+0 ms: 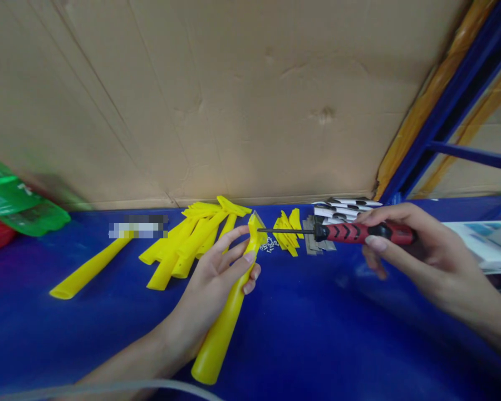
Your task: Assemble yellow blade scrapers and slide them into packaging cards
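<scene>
Yellow and hollow at its low end, the handle (pixel 217 345) is in the middle of the frame, tilted, with its head up and its wide end down. The left hand (pixel 212 275) is closed around its upper part, with the fingers curled and the thumb on top. The right hand (pixel 432 250), right of the middle, is closed on the red and black grip of a screwdriver (pixel 350 233). The shaft points left, and its tip meets the handle's head. I cannot tell if a screw sits under the tip.

The step in hand looks like turning a screw into the head. The next move seems to call for a still left hand, a straight tip, a small push and a twist from the right hand.

On the blue surface (pixel 313 334), just behind the head, are tiny screws (pixel 269 245). Flat yellow bits (pixel 285 236) and gray strips (pixel 316 245) lie to the right of them. More handles (pixel 187 239) are piled left of the middle, and a lone handle (pixel 92 265) lies farther left.
</scene>
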Tool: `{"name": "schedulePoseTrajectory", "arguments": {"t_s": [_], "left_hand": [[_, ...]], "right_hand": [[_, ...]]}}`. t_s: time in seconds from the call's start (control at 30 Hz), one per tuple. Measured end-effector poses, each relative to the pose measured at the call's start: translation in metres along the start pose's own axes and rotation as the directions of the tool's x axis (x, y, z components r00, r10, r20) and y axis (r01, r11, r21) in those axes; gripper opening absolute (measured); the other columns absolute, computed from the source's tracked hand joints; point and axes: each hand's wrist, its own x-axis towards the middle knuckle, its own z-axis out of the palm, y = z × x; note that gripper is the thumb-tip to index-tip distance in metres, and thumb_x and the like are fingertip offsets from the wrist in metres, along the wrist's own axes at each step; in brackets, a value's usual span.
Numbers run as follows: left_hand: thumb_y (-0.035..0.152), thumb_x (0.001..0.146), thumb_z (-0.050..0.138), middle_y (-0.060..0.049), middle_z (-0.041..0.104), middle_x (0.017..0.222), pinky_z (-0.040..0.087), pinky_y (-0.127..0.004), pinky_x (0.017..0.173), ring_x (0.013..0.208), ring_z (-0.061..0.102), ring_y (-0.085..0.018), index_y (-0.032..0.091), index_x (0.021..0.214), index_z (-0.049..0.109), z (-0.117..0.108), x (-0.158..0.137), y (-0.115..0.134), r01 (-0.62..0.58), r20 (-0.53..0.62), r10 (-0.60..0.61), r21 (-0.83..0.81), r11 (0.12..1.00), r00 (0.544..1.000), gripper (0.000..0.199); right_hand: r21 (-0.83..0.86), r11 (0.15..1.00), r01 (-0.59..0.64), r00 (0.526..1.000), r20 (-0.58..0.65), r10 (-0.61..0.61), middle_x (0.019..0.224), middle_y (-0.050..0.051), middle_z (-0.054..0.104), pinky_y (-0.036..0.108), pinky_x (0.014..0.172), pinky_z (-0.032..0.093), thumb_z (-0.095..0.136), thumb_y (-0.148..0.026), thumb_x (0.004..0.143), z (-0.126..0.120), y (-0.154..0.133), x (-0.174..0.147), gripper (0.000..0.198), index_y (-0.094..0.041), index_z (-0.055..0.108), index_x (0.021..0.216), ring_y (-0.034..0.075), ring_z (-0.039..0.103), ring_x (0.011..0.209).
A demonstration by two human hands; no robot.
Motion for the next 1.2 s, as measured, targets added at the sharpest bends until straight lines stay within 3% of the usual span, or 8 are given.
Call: {"name": "schedulePoseTrajectory", "arguments": {"t_s": [0.13,0.3,0.5,0.6,0.73,0.9,1.03,1.2], "left_hand": [[0.032,0.087,0.082,0.003,0.063,0.068,0.037,-0.022,0.055,0.056,0.050,-0.010,0.015,0.139,0.054,0.0012,-0.0001,0.0011,-0.009,-0.002,0.009,0.004,1.000,1.000,0.061],[0.030,0.082,0.085,0.002,0.063,0.071,0.037,-0.023,0.054,0.055,0.049,-0.010,0.016,0.136,0.057,0.0019,-0.0009,0.0034,-0.002,-0.031,0.001,-0.028,1.000,1.000,0.062],[0.030,0.083,0.085,0.002,0.063,0.069,0.038,-0.023,0.054,0.056,0.050,-0.010,0.017,0.137,0.056,0.0029,-0.0019,0.0016,-0.035,-0.028,0.035,-0.011,0.999,0.999,0.062],[0.030,0.084,0.085,0.002,0.064,0.070,0.039,-0.023,0.054,0.056,0.050,-0.010,0.017,0.137,0.056,0.0017,-0.0018,0.0009,-0.045,-0.029,0.045,-0.002,0.999,0.999,0.062],[0.029,0.084,0.085,0.003,0.063,0.069,0.037,-0.022,0.054,0.056,0.050,-0.010,0.017,0.135,0.057,-0.0004,-0.0009,0.0009,-0.044,-0.031,0.044,-0.005,0.999,0.999,0.059],[0.030,0.084,0.085,0.002,0.063,0.068,0.039,-0.024,0.053,0.056,0.051,-0.011,0.017,0.132,0.058,0.0023,-0.0027,0.0005,-0.061,-0.039,0.062,0.029,0.998,0.997,0.057],[0.031,0.082,0.086,0.003,0.062,0.067,0.040,-0.025,0.053,0.055,0.051,-0.011,0.019,0.132,0.060,0.0035,-0.0044,0.0002,-0.075,-0.043,0.077,0.043,0.996,0.996,0.057],[0.031,0.080,0.087,0.002,0.064,0.071,0.040,-0.023,0.053,0.056,0.052,-0.010,0.018,0.132,0.058,0.0011,-0.0020,0.0007,-0.045,-0.058,0.046,0.012,0.999,0.997,0.061]], "right_hand": [[-0.012,0.997,-0.079,0.996,-0.030,0.079,0.049,-0.008,0.056,0.023,0.037,0.044,0.054,-0.050,0.104,0.0030,0.0027,0.0004,0.025,-0.027,0.061,0.097,0.013,0.053,0.036],[0.030,1.000,-0.003,1.000,-0.016,0.004,0.116,0.002,0.072,0.027,0.071,0.062,0.080,-0.038,0.088,-0.0041,0.0029,-0.0014,0.029,-0.033,0.065,0.112,0.016,0.074,0.077],[0.023,0.995,-0.092,0.995,0.031,0.091,0.049,-0.009,0.055,0.022,0.036,0.042,0.052,-0.049,0.106,0.0016,0.0011,-0.0006,0.023,-0.027,0.057,0.099,0.012,0.051,0.035],[0.020,0.995,-0.096,0.995,0.026,0.096,0.057,-0.006,0.060,0.023,0.044,0.049,0.049,-0.049,0.107,0.0011,0.0018,-0.0010,0.027,-0.026,0.060,0.099,0.012,0.056,0.043],[0.032,0.999,-0.028,0.998,0.051,0.027,0.109,0.000,0.072,0.024,0.060,0.061,0.078,-0.039,0.090,-0.0044,0.0014,-0.0025,0.030,-0.032,0.062,0.114,0.013,0.070,0.069],[0.059,0.991,-0.121,0.991,0.061,0.117,0.054,-0.008,0.056,0.021,0.033,0.041,0.054,-0.052,0.105,0.0000,0.0005,-0.0011,0.027,-0.026,0.058,0.098,0.010,0.051,0.033],[0.136,0.974,-0.183,0.982,-0.025,0.188,0.064,-0.006,0.062,0.021,0.037,0.041,0.058,-0.055,0.102,0.0021,0.0004,-0.0015,0.028,-0.027,0.059,0.101,0.011,0.053,0.041],[0.194,0.970,-0.144,0.988,0.073,0.133,0.084,-0.001,0.073,0.026,0.056,0.057,0.082,-0.039,0.087,-0.0043,0.0001,-0.0020,0.033,-0.030,0.061,0.111,0.015,0.067,0.061]]}}
